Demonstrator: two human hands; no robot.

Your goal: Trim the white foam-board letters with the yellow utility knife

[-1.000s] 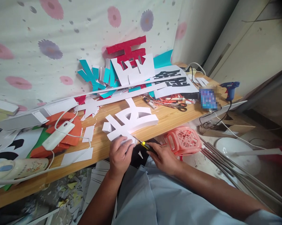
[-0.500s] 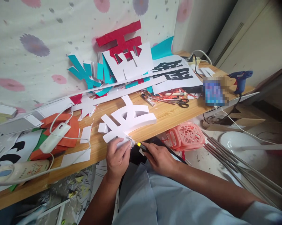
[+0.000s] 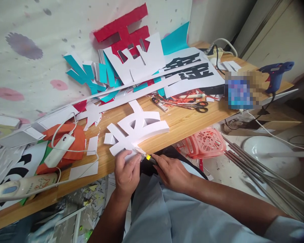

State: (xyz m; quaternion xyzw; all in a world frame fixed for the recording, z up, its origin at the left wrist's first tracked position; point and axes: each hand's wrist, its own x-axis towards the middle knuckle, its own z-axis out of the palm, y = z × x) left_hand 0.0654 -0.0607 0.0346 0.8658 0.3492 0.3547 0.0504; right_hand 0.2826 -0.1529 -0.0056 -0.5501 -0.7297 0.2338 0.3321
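A white raised letter shape [image 3: 139, 126] lies on the wooden table [image 3: 189, 118], its near end over the front edge. My left hand [image 3: 127, 172] pinches that near end with bent fingers. In my right hand [image 3: 173, 172] is a yellow and black cutter [image 3: 148, 157], its tip against the white piece beside my left fingertips. Part of the cutter's handle is hidden under my right fingers.
Scissors [image 3: 201, 107] and a small box cutter [image 3: 159, 104] lie behind the letter. A blue glue gun [image 3: 275, 76] stands at the right. Red and teal cut shapes lean on the wall. A pink basket [image 3: 207, 143] sits below the table edge.
The view has shifted and tilted slightly. Both hands stay at the near end of the white letter, and the cutter tip has moved slightly along it.
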